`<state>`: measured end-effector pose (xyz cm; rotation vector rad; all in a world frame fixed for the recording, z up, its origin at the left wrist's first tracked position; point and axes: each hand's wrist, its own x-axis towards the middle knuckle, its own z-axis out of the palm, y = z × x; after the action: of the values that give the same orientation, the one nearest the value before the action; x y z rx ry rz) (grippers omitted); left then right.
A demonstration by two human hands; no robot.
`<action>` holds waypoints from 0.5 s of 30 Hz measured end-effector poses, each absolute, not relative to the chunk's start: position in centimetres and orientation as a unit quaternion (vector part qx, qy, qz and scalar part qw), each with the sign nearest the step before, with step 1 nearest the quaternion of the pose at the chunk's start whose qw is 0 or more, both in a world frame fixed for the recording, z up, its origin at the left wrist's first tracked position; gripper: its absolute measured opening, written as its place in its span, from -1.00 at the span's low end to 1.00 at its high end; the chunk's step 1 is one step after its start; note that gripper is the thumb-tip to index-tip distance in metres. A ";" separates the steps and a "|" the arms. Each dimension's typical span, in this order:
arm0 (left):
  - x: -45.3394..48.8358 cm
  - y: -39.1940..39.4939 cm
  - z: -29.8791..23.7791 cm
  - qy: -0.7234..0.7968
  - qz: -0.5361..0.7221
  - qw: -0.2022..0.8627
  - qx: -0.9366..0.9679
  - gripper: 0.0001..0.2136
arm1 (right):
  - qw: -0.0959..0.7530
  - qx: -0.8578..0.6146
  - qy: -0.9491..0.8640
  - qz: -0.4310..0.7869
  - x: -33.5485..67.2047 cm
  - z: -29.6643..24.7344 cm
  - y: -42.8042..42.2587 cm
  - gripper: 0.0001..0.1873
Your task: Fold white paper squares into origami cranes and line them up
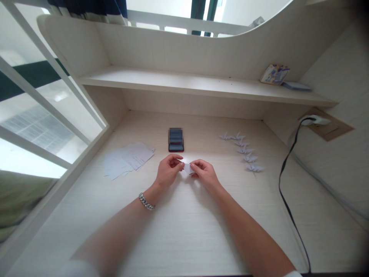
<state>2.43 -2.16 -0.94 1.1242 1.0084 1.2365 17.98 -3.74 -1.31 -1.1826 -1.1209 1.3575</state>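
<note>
While the left grip [169, 169] and the right grip [205, 173] are pinching the small paper [188, 168] between them, over the counter [187, 234], nearer than the dark device [175, 137], neat work is calling for light, even pressure.

Left hand [167, 169] and right hand [205, 173] cover bits of the little white paper [188, 169], so can't make out its folds. The phone screen [175, 136] is all pixelated (good luck reading that). Print on the sheets [138, 154] at left is too tiny, and the near edge chops off both forearms [115, 231].
</note>
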 end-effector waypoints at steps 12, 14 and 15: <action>2.8 -2.3 -1.0 0.387 0.494 0.632 0.454 -0.75 | 0.567 -0.452 -0.353 0.591 17.4 -1.9 -3.6 -0.68; 2.8 -2.3 -1.0 0.392 0.492 0.621 0.468 -0.79 | 0.560 -0.454 -0.369 0.587 17.2 -1.9 -3.6 -0.69; 2.7 -2.3 -1.0 0.392 0.488 0.616 0.478 -0.79 | 0.558 -0.456 -0.379 0.580 17.1 -1.9 -3.6 -0.69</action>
<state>2.74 -2.35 -1.00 1.1004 0.9039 1.1248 17.13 -3.64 -1.94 -1.0762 -0.8952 1.3694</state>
